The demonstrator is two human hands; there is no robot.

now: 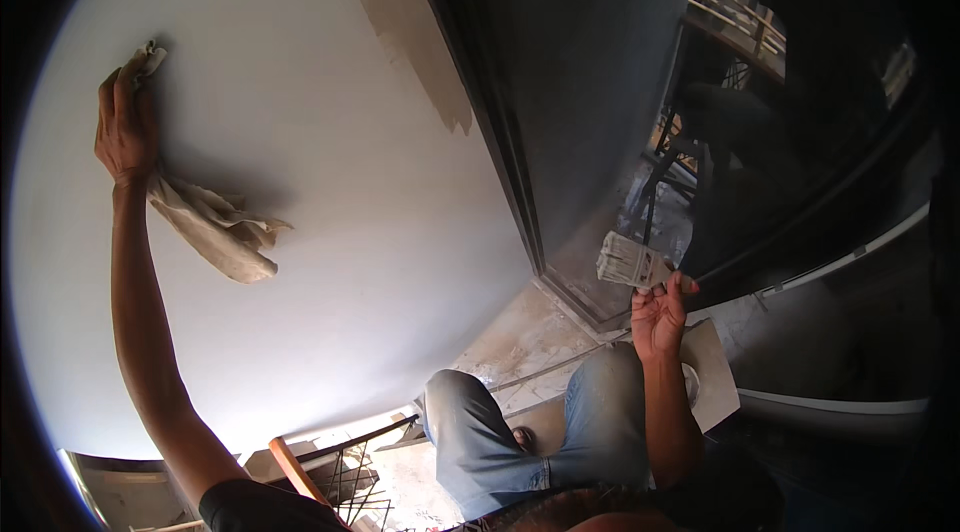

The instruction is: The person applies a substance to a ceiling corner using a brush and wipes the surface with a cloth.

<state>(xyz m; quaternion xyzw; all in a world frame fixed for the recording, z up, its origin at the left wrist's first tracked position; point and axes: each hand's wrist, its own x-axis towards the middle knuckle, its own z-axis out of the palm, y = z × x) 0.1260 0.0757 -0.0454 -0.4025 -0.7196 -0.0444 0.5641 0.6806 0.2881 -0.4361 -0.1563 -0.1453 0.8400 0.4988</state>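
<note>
My left hand [126,132] is raised against a white wall [330,212], its fingers closed on a beige cloth [215,232]. A bunched end of the cloth sticks out above the fingers, and the rest hangs below the wrist along the wall. In my right hand [658,317], held low in front of my right knee, is a wide paintbrush [630,260]. Its pale, paint-caked bristles point up and left. High on the wall, beside a dark frame, lies a brown-beige patch of paint [410,27] with a ragged lower edge.
A black frame [500,152] borders the wall, with a dark reflective glass pane [590,62] to its right. Below are my knees in jeans [465,422] and a dusty floor [525,332]. A wood-and-metal rack [295,467] stands at lower left, and a pale board [712,372] lies by my right forearm.
</note>
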